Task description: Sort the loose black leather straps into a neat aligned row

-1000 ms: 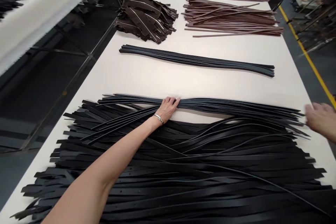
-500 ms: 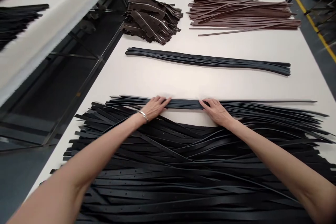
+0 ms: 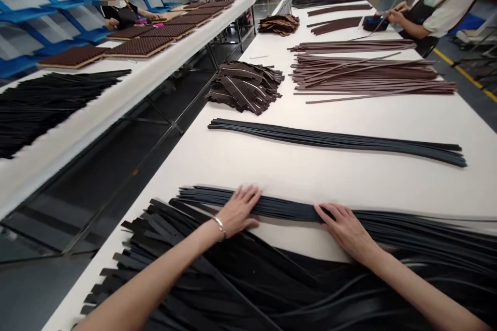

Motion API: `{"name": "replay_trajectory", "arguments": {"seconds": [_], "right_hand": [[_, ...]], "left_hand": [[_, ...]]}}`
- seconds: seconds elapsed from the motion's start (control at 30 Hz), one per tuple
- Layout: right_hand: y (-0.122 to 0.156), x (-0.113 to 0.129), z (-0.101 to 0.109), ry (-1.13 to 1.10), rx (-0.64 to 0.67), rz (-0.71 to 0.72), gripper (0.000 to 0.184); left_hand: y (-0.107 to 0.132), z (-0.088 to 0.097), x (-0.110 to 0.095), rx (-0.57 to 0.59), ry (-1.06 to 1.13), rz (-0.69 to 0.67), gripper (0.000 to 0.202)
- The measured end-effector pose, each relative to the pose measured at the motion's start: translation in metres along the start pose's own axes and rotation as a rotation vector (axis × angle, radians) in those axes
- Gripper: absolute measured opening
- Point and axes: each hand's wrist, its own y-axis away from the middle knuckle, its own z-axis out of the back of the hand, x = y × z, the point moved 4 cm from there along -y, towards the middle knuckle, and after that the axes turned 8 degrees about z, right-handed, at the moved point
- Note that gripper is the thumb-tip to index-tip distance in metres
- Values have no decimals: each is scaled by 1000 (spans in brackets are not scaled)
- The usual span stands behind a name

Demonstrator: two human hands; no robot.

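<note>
Both hands are laid flat here, no pinching: the left hand (image 3: 238, 212) and right hand (image 3: 344, 230) are spread, fingers open, pressed down on a band of black leather straps (image 3: 287, 207) gathered across the white table (image 3: 248, 178). Flat palms like that look meant to keep the straps lined up side by side, since loose ones fan out easily. The band runs off past the right of the frame, and a messy spread of black straps (image 3: 163, 232) lies nearer the body. Further up, a tidy black bundle (image 3: 337, 142) is laid parallel, while brown straps (image 3: 373, 76) and a heap of dark leather pieces (image 3: 244, 87) are kept in separate lots, probably so that colours aren't mixed.
</note>
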Motion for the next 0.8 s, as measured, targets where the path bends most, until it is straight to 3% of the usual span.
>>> {"name": "replay_trajectory", "arguments": {"seconds": [0.07,0.13,0.3,0.37,0.47,0.53,0.57,0.63,0.7,0.8], "right_hand": [[16,-18,-3,17,22,-1,58],[47,-53,-3,63,32,-48,61],[175,-176,17,215,82,-337,62],[231,-211,35,290,116,-441,63],[295,-238,65,354,120,-566,58],[312,-245,85,418,80,-745,55],[309,-246,92,461,57,-850,56],[275,-240,100,530,12,-1001,59],[201,-219,92,467,-26,-917,59],[74,-162,65,280,-122,-691,67]], "left_hand": [[-18,-11,-18,-26,26,16,63],[-26,-17,-13,-39,26,18,53],[-45,-11,36,-111,42,31,46],[-55,-8,52,-159,62,38,44],[-65,-9,65,-206,88,17,44],[-69,-13,70,-232,96,11,46],[-70,-14,72,-243,98,13,47],[-71,-16,74,-260,98,16,48],[-71,-16,75,-264,89,18,50],[-72,-14,74,-265,68,30,50]]}}
